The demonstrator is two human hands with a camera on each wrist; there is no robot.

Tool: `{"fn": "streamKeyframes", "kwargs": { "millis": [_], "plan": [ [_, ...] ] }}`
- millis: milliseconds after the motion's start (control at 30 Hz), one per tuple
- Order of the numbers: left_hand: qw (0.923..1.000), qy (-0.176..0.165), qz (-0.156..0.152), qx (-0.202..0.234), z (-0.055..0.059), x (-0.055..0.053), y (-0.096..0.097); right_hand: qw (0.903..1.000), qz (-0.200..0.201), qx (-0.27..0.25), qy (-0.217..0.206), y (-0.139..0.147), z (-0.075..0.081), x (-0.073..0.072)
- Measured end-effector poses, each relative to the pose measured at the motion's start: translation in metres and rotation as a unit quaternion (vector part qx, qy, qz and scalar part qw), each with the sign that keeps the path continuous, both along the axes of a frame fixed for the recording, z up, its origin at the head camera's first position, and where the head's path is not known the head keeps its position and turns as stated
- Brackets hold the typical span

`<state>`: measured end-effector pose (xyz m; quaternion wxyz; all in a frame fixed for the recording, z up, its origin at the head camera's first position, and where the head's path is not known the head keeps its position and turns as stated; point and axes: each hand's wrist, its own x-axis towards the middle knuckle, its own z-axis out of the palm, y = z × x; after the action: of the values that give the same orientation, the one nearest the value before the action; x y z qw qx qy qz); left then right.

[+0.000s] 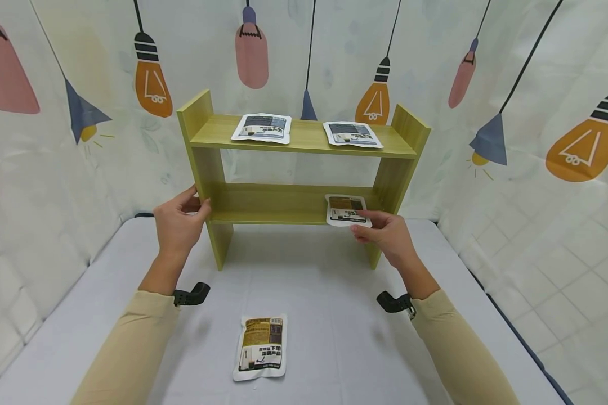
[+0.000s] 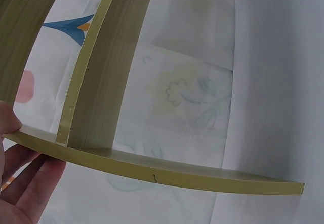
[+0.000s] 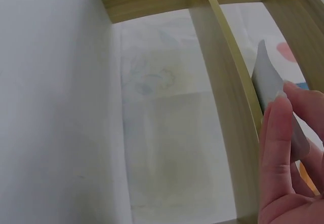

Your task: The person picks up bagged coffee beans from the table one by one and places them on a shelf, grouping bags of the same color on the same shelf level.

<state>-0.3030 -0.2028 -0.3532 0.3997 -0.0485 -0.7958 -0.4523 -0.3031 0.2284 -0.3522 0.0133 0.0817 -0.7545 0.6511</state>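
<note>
A light wooden two-tier shelf (image 1: 294,216) stands on the table. My left hand (image 1: 180,220) grips its left side panel near the lower board; the left wrist view shows the thumb on one face of the panel (image 2: 152,172) and fingers on the other. At the right end of the lower board, my right hand (image 1: 382,232) pinches a flat packet (image 1: 344,209) with a brown and white label. In the right wrist view, this packet (image 3: 273,87) is seen edge-on between thumb and fingers, tilted close over the lower board (image 3: 228,82).
Two white packets with blue-grey labels, one on the left (image 1: 262,128) and one on the right (image 1: 353,134), lie on the top board. Another brown-labelled packet (image 1: 260,347) lies on the white table (image 1: 324,315) in front. A patterned cloth wall (image 1: 309,50) rises behind the shelf.
</note>
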Motion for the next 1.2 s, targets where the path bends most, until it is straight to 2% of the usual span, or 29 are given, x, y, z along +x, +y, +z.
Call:
{"fn": "streamKeyframes", "kwargs": {
  "millis": [433, 700, 1200],
  "plan": [
    [1.0000, -0.003, -0.006, 0.007, 0.001, 0.001, 0.000, 0.9990, -0.039, 0.020, -0.001, -0.003, 0.004, -0.005],
    [1.0000, -0.001, -0.004, 0.005, 0.000, 0.000, 0.000, 0.9986, -0.045, 0.028, -0.010, -0.003, 0.007, -0.006],
    [1.0000, 0.004, -0.004, 0.001, 0.000, -0.001, -0.001, 0.9968, -0.053, 0.058, 0.018, -0.005, 0.011, -0.007]
  ]
}}
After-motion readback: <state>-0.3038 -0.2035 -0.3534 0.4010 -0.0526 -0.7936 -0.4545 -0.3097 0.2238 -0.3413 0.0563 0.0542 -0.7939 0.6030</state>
